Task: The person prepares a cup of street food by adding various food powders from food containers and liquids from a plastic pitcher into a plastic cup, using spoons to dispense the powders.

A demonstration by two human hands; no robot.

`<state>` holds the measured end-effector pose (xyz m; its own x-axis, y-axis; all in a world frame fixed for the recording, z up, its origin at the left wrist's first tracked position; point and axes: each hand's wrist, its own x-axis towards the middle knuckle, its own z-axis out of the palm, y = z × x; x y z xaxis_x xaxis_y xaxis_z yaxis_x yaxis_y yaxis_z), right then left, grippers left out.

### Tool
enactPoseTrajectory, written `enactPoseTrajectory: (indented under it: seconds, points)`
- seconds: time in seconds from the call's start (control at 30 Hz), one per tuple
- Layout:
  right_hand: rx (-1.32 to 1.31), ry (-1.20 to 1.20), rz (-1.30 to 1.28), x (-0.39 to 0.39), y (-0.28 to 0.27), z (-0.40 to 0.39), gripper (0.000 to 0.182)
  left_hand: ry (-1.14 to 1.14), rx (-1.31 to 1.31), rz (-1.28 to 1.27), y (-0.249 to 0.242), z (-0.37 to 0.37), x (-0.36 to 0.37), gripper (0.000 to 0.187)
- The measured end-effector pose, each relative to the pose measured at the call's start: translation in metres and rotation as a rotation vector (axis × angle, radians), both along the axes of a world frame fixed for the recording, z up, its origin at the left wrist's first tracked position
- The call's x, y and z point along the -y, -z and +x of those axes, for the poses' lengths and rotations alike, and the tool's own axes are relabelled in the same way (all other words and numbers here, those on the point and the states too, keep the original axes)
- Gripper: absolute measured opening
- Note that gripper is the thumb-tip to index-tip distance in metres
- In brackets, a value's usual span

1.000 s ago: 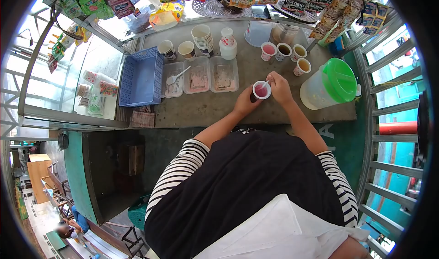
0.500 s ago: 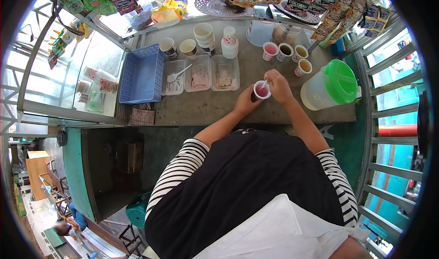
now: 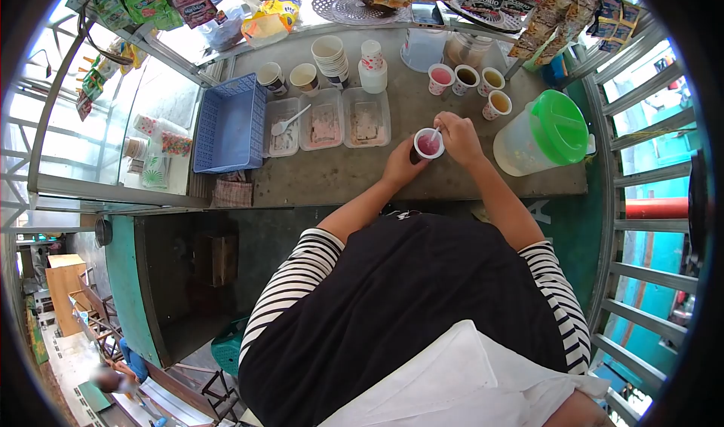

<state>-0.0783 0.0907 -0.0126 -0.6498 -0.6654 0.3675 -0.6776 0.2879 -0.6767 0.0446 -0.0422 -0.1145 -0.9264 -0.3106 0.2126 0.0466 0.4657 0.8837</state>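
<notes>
My left hand (image 3: 403, 165) is wrapped round a small paper cup (image 3: 429, 143) of pink-red drink, above the front part of the counter. Between the fingers of my right hand (image 3: 459, 136) is the handle of a light-coloured spoon (image 3: 435, 133), whose lower end dips into that cup. Beyond my hands stand filled cups: one pink drink (image 3: 440, 78), one dark drink (image 3: 465, 79), and two amber ones, the nearer an orange drink (image 3: 497, 105). A clear pitcher (image 3: 524, 144) with a green lid is to the right of my right hand.
Three plastic tubs (image 3: 322, 121) hold some powder, and a white spoon (image 3: 290, 121) lies across the left one. A blue basket (image 3: 228, 125) is farther left. Stacked paper cups (image 3: 330, 59) stand behind the tubs. Sachets (image 3: 494, 1) hang overhead. A person (image 3: 117, 378) sits at lower left.
The view has shifted slightly. The spoon has moved within the cup as my right hand stirs, and the pink drink looks bubblier. Both grips stay the same.
</notes>
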Motion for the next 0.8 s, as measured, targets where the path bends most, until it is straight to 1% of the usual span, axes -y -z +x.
enactPoseTrajectory:
  seconds: [0.1, 0.17, 0.2, 0.27, 0.3, 0.37, 0.4, 0.43, 0.47, 0.53, 0.6, 0.67, 0.8]
  points:
    - [0.052, -0.022, 0.065, -0.004, 0.002, 0.004, 0.009, 0.003, -0.015, 0.016, -0.001, 0.001, 0.0, 0.066]
    - [0.1, 0.041, -0.045, -0.006, 0.001, 0.008, 0.01, 0.016, -0.019, 0.039, -0.01, 0.001, -0.002, 0.064]
    - [0.101, 0.045, -0.046, -0.009, 0.001, 0.009, 0.01, 0.016, -0.009, 0.065, -0.013, 0.002, -0.002, 0.065]
    - [-0.059, 0.015, 0.143, -0.014, 0.002, 0.012, 0.01, 0.017, 0.005, 0.089, -0.019, 0.005, -0.001, 0.065]
    - [-0.054, 0.017, 0.144, -0.015, 0.006, 0.012, 0.01, 0.028, 0.009, 0.071, -0.018, 0.005, 0.0, 0.065]
    - [0.002, 0.035, 0.058, -0.015, 0.014, 0.012, 0.009, 0.045, 0.014, 0.053, -0.016, 0.002, -0.001, 0.066]
    - [0.004, 0.039, 0.058, -0.017, 0.012, 0.013, 0.009, 0.059, -0.019, 0.104, -0.013, 0.001, -0.001, 0.068]
    - [-0.127, 0.034, 0.076, -0.019, 0.01, 0.015, 0.01, 0.071, -0.053, 0.155, -0.011, -0.001, -0.001, 0.07]
    - [-0.255, 0.027, 0.094, -0.019, 0.008, 0.018, 0.011, 0.07, -0.05, 0.153, -0.008, -0.002, -0.001, 0.07]
    - [-0.236, 0.005, 0.104, -0.018, 0.005, 0.024, 0.011, 0.087, -0.058, 0.296, -0.012, -0.002, -0.002, 0.074]
    - [-0.214, -0.014, 0.118, -0.02, 0.003, 0.026, 0.012, 0.066, -0.053, 0.319, -0.015, -0.005, -0.004, 0.075]
    - [-0.238, 0.029, 0.017, -0.021, 0.002, 0.024, 0.014, 0.047, -0.049, 0.343, -0.017, -0.008, -0.006, 0.077]
    - [-0.266, -0.034, 0.111, -0.032, -0.023, 0.024, 0.013, 0.064, -0.032, 0.368, -0.016, -0.015, -0.007, 0.075]
